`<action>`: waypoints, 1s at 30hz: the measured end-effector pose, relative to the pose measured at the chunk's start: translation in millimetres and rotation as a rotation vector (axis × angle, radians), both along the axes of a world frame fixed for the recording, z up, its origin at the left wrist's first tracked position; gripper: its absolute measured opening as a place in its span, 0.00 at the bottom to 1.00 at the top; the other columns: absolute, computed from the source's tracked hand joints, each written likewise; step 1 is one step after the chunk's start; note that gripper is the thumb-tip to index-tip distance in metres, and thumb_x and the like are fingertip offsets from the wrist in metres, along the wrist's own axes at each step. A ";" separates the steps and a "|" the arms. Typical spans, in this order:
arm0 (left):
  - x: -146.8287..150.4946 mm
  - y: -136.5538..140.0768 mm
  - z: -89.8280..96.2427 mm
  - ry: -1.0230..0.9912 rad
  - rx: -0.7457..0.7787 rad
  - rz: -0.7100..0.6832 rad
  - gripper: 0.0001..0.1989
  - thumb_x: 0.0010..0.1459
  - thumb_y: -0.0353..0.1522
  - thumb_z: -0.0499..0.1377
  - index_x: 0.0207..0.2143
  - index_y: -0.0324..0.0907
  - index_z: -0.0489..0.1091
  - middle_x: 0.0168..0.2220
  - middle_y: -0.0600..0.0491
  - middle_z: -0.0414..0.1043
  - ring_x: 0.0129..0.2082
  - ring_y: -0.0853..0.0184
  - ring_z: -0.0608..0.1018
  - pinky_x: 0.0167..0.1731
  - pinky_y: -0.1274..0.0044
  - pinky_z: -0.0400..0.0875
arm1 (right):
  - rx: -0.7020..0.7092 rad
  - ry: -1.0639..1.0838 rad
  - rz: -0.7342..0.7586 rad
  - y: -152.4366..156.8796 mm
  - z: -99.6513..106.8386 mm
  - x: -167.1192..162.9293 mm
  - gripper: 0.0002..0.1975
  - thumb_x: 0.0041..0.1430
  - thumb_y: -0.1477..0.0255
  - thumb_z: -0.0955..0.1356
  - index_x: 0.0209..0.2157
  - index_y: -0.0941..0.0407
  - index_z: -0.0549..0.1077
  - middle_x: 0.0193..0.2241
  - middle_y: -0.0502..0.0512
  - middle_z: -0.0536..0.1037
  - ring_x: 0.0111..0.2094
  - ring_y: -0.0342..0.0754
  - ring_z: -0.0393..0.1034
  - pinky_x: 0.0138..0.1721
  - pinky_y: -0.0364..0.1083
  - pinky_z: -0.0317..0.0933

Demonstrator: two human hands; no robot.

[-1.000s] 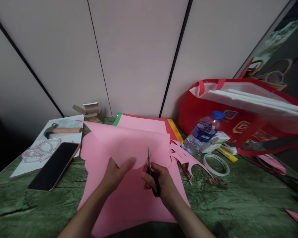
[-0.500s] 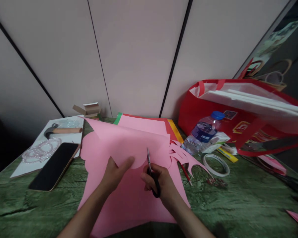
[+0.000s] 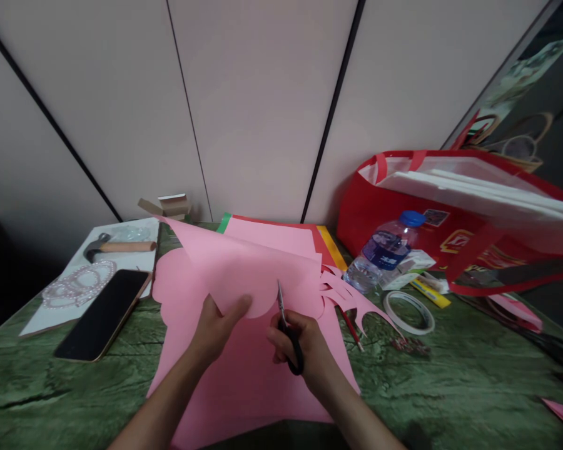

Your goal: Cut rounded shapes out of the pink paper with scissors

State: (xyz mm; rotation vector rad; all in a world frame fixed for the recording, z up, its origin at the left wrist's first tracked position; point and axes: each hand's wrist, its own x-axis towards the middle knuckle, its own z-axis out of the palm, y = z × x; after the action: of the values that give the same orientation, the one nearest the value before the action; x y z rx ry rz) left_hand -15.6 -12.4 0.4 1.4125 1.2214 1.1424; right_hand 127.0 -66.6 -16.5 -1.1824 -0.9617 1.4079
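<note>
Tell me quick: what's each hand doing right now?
Left hand: closed on the curved-edged pink paper sheet, thumb on top.
Right hand: closed around the black-handled metal scissors.

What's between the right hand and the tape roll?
In the head view, going outward: pink sheet, red pencil, pink offcut, then some green tabletop.

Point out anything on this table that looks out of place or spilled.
The hammer on the white sheet at left looks slightly odd near scissors and cut pink paper. No spill shows.
</note>
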 end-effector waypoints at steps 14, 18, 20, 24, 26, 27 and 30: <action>4.3 -0.8 -1.4 -0.112 0.026 0.021 0.17 0.49 0.38 0.57 0.39 0.35 0.68 0.36 0.47 0.75 0.37 0.61 0.75 0.36 0.71 0.70 | -0.019 0.019 0.004 -1.8 -1.7 -3.0 0.11 0.44 0.66 0.70 0.22 0.58 0.65 0.09 0.41 0.61 0.12 0.38 0.57 0.17 0.40 0.55; 7.2 -3.9 -1.7 -0.029 0.018 -0.015 0.13 0.48 0.38 0.58 0.32 0.37 0.69 0.28 0.51 0.74 0.29 0.65 0.75 0.29 0.75 0.71 | 0.001 0.041 0.013 -3.0 -4.7 -6.3 0.12 0.45 0.65 0.69 0.23 0.58 0.66 0.10 0.41 0.61 0.12 0.38 0.58 0.17 0.41 0.56; 6.8 -5.1 -1.2 0.038 0.007 -0.023 0.10 0.47 0.37 0.58 0.26 0.38 0.68 0.22 0.54 0.71 0.24 0.67 0.74 0.25 0.76 0.70 | 0.001 0.046 0.030 -3.2 -4.5 -7.4 0.12 0.45 0.65 0.69 0.23 0.58 0.66 0.09 0.41 0.61 0.12 0.38 0.57 0.18 0.41 0.56; 6.2 -6.4 0.3 0.103 0.007 -0.036 0.08 0.47 0.35 0.57 0.24 0.38 0.69 0.22 0.53 0.71 0.25 0.66 0.74 0.25 0.76 0.70 | -0.014 0.057 0.024 -2.8 0.6 -7.3 0.14 0.43 0.65 0.70 0.29 0.58 0.66 0.14 0.42 0.64 0.16 0.39 0.60 0.21 0.42 0.57; 6.8 -7.3 0.8 0.103 -0.002 -0.076 0.08 0.47 0.34 0.57 0.27 0.38 0.70 0.26 0.52 0.73 0.28 0.64 0.75 0.28 0.75 0.70 | -0.010 0.075 -0.007 -2.5 2.8 -6.2 0.17 0.41 0.64 0.71 0.31 0.58 0.65 0.17 0.44 0.66 0.18 0.41 0.63 0.23 0.42 0.58; 7.2 -7.9 1.0 0.097 -0.006 -0.101 0.08 0.47 0.34 0.57 0.29 0.38 0.70 0.28 0.51 0.74 0.30 0.63 0.75 0.30 0.74 0.71 | -0.001 0.086 -0.015 -2.3 3.5 -5.7 0.19 0.40 0.64 0.72 0.32 0.57 0.64 0.19 0.45 0.66 0.20 0.41 0.63 0.24 0.42 0.58; 7.7 -9.7 1.3 0.081 -0.014 -0.155 0.13 0.48 0.34 0.57 0.36 0.38 0.70 0.35 0.49 0.75 0.37 0.61 0.75 0.37 0.70 0.70 | 0.036 0.115 -0.012 -1.9 4.3 -4.3 0.21 0.38 0.65 0.73 0.33 0.57 0.64 0.21 0.45 0.66 0.22 0.41 0.61 0.25 0.41 0.55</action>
State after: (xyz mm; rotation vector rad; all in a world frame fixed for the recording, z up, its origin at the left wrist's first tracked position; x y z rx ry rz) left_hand -7.9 -22.1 1.6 1.5278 1.1523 0.9774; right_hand 122.7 -68.5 -12.2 -1.0665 -0.8945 1.4275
